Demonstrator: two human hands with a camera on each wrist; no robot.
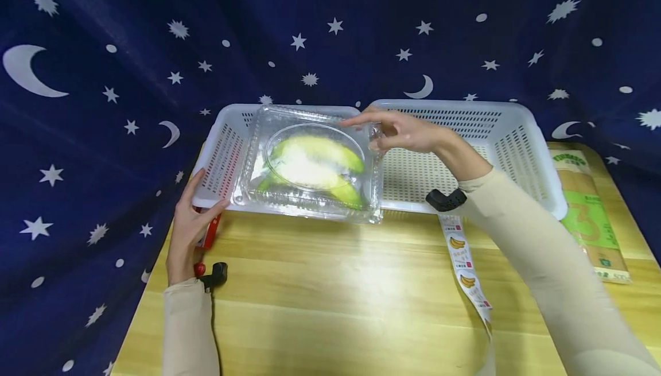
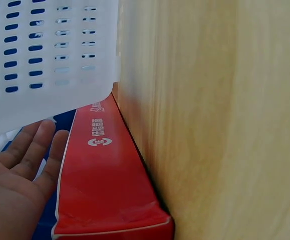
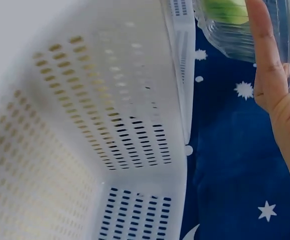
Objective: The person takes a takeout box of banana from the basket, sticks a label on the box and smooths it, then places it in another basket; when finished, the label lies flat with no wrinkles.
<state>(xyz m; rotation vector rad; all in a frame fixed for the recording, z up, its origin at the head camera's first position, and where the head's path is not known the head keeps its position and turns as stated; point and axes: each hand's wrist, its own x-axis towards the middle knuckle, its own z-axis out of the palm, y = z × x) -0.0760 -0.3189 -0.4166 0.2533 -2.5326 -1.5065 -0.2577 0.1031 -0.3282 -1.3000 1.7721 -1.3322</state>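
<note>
My right hand point(image 1: 405, 132) pinches the right edge of a clear plastic clamshell container point(image 1: 315, 116), forefinger lying along its lid. Inside are yellow-green fruits point(image 1: 315, 149) that look like bananas, partly washed out by glare. The container is tilted over the left white basket point(image 1: 224, 152), overlapping much of it. At that basket's front left corner is my left hand point(image 1: 188, 229), thumb by the front rim and fingers along the outer side. In the left wrist view its loosely extended fingers point(image 2: 29, 145) lie just below the basket corner, beside a red box point(image 2: 104, 180).
A second white basket point(image 1: 539, 158) stands on the right. A strip of banana-printed labels point(image 1: 465, 272) trails down the wooden table point(image 1: 330, 307) from its front. Beyond it lies a brown and green package point(image 1: 594, 218). Behind hangs a dark blue star-and-moon cloth point(image 1: 356, 72).
</note>
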